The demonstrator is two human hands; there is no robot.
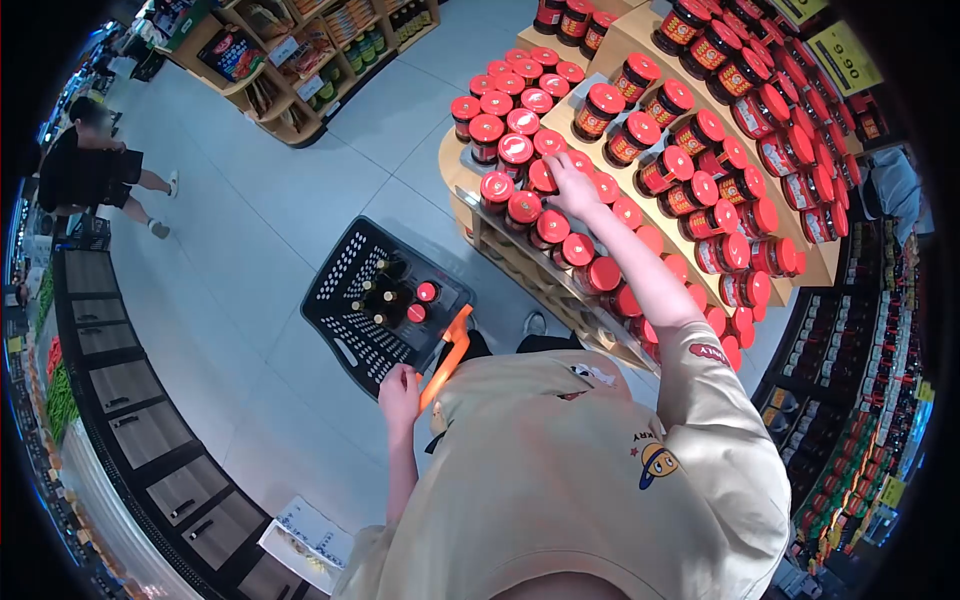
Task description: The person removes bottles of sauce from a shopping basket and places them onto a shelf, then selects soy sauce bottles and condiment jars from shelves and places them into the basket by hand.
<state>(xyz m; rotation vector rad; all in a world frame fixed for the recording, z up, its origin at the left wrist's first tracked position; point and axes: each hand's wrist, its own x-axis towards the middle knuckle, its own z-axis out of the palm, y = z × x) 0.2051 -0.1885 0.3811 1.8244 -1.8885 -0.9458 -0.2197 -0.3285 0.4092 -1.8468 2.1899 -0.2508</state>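
Observation:
My right hand (573, 187) reaches over a stepped display of red-lidded sauce jars, its fingers closed around the lid of one jar (541, 180) in the lower front rows. That jar still stands among its neighbours, and my palm partly covers it. My left hand (400, 393) hangs with curled fingers beside the orange handle (447, 360) of a black shopping basket (343, 262); whether anything is inside the fingers is hidden. Several dark bottles (390, 297) stand in the basket next to red-lidded jars (427, 292).
Wooden steps (612, 165) carry more jars up to the right, with a yellow price sign (845, 57). Another shelf unit (300, 85) stands ahead. A person in dark clothes (85, 170) is at the far left. Dark-framed cabinets (130, 375) line the left, near a white box (308, 540).

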